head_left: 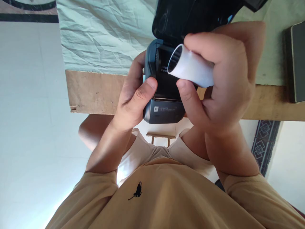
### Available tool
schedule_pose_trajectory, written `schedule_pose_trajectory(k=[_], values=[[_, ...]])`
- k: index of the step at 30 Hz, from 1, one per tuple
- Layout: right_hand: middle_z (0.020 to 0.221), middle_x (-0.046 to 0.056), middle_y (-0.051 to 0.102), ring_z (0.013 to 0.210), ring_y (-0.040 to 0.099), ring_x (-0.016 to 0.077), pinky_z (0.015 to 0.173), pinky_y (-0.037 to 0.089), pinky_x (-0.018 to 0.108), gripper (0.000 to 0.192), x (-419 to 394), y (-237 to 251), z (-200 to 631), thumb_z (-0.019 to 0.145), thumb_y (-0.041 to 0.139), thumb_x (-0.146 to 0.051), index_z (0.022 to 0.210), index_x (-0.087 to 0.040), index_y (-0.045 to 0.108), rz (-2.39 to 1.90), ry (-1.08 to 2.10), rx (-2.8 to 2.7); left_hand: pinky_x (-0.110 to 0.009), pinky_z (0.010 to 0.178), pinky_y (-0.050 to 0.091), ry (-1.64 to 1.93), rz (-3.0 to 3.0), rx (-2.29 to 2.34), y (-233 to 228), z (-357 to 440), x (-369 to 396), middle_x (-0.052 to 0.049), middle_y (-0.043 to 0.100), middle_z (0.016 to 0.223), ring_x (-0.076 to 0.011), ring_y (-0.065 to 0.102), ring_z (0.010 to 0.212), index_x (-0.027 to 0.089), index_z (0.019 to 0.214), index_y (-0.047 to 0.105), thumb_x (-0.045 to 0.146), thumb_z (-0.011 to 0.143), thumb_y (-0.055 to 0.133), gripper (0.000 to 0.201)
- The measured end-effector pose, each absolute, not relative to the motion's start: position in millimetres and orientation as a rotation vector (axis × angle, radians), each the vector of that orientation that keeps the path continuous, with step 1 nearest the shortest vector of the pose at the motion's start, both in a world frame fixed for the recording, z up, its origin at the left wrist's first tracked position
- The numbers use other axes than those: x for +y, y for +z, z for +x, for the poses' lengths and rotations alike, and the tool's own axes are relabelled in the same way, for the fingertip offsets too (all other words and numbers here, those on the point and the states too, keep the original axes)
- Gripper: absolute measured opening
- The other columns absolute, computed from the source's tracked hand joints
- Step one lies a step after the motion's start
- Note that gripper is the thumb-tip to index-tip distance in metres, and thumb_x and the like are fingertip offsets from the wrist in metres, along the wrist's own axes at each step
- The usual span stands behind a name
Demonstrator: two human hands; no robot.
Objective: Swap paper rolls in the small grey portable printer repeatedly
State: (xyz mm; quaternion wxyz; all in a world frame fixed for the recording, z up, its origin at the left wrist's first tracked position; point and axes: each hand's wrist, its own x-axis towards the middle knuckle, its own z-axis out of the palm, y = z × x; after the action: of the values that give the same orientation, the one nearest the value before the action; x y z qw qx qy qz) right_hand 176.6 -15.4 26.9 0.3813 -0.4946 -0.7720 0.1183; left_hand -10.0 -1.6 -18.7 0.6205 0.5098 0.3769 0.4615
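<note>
Left hand [133,98] is wrapped around the left side of a small dark printer [162,92], thumb pressed across its front edge, fingers behind, so the body is clamped steady. Right hand [221,79] is closed on a white paper roll [193,68], thumb under, fingers over, holding it just right of the printer and partly in front of its open bay. The roll's hollow end faces the bay, apparently so it lines up with the slot. The printer's black lid [190,16] is flipped up above the body, leaving the bay exposed. The printer is held off the table edge [95,92], above the person's lap, close to the chest. Behind the printer a wrinkled pale cloth [102,35] covers the tabletop. Far right of the printer, a dark flat case [295,60] lies on the table. Tan shirt [166,197] below the printer.
</note>
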Motion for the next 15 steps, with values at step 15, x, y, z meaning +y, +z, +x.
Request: schedule_pose_trajectory(k=[15], values=[[0.104, 0.000, 0.075, 0.112, 0.070, 0.0162, 0.099, 0.054, 0.036, 0.007, -13, 22, 167, 0.093, 0.059, -0.021, 0.097, -0.022, 0.063, -1.224, 0.309, -1.946, -0.051, 0.131, 0.035, 1.065, 1.217, 0.852, 0, -9, -10, 0.000, 0.063, 0.141, -0.0295, 0.047, 0.151, 0.027, 0.133, 0.063, 0.053, 0.098, 0.058, 0.044]])
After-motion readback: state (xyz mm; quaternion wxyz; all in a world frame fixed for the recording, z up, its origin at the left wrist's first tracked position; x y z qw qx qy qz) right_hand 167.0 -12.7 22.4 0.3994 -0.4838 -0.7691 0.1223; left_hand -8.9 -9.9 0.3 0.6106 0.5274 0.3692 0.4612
